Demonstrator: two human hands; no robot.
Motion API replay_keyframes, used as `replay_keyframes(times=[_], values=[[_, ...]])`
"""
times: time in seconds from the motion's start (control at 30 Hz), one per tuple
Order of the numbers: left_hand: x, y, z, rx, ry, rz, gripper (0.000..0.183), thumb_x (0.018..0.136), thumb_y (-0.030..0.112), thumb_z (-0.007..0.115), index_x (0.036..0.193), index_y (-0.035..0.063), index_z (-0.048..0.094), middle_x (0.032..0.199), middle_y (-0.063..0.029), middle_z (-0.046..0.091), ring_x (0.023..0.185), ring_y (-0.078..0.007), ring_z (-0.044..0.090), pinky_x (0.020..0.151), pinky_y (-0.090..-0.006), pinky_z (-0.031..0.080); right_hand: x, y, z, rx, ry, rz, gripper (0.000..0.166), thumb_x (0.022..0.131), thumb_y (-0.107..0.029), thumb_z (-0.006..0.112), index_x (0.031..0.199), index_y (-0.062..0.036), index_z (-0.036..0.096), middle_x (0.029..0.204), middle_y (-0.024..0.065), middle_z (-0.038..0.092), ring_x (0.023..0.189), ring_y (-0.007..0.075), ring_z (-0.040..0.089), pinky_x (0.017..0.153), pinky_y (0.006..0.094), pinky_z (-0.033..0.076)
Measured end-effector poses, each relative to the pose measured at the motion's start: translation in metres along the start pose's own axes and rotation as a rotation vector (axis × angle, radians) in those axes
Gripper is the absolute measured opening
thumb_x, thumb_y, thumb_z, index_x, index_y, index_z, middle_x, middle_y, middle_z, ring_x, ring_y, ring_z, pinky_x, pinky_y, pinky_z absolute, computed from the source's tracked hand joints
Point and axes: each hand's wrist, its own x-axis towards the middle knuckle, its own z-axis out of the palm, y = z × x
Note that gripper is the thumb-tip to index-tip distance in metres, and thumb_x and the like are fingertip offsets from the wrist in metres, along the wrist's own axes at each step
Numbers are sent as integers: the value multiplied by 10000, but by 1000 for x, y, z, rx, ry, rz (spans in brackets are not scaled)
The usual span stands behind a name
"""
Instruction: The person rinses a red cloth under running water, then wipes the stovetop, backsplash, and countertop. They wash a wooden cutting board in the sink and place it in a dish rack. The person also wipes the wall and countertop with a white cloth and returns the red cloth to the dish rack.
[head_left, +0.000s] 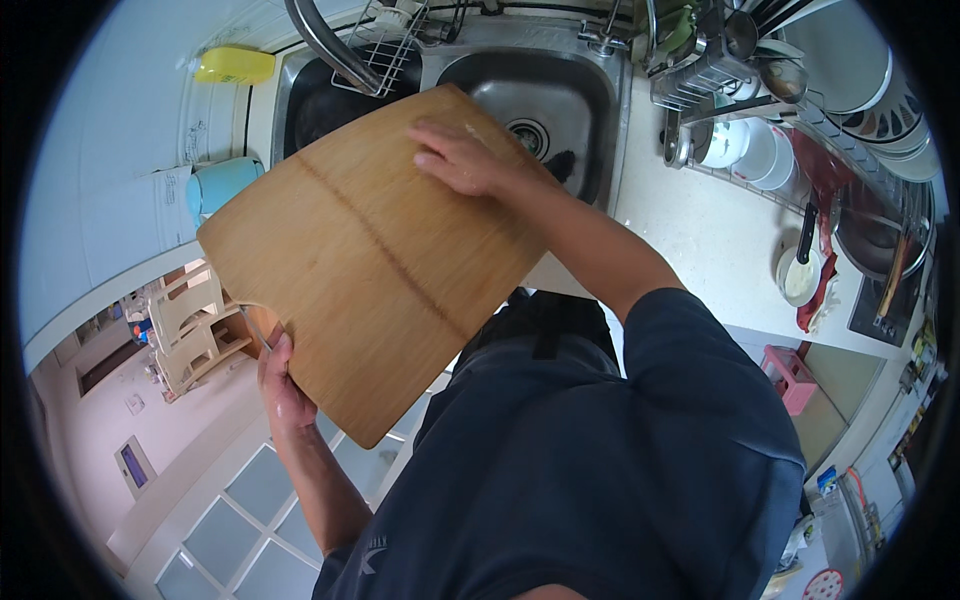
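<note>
A large wooden cutting board (360, 247) is held tilted over the front of the double steel sink, with a dark line running across its face. My left hand (285, 382) grips the board's lower left edge, where a metal handle (255, 326) shows; most of my left fingers are hidden behind the board. Against the upper face lies my right hand (461, 161), its thumb apart from the fingers and nothing in it. Beyond the board, the right sink basin (547, 82) shows a drain (529, 136) and a dark object (561, 165) beside it.
A steel faucet spout (330, 45) and wire basket (382, 64) overhang the left basin. A yellow bottle (236, 65) and a light blue container (221, 187) are at left. On the right counter are a loaded dish rack (697, 120), a black-handled knife (808, 232), a small bowl (798, 279) and a pan (870, 232).
</note>
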Motion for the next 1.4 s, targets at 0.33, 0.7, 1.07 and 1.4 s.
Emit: replay_keyframes(times=[0.33,0.7,1.07,1.4], values=[[16,-8,-12,-29,-78,-19,519,852,231,587,1263,-62,466,1173,-139,587,1074,-226,566,916,-334,451,-42,38,-36,-413,12,610,411,889,-390,487,1113,-58,583,1194,170,552,1102,360,520,941,464,408],[88,-35,-21,-32,-257,-13,406,911,256,531,1205,-25,524,1175,-119,594,1084,-224,568,931,-362,453,-117,-37,-84,0,337,598,294,850,-272,591,688,-30,633,623,119,619,617,296,608,653,375,491],[110,-43,-12,-6,-454,-1,422,934,269,514,1244,-17,491,1228,-117,571,1111,-225,562,920,-357,475,-150,-57,-103,482,311,796,743,747,-347,705,1381,-99,409,1445,145,359,1339,307,327,1077,420,307],[101,-48,-17,-61,-498,-24,500,926,359,550,1312,57,450,1292,-72,529,1155,-219,532,947,-369,450,-178,-78,-51,-129,399,834,242,799,-315,634,889,-105,711,893,141,685,913,303,645,863,394,454]])
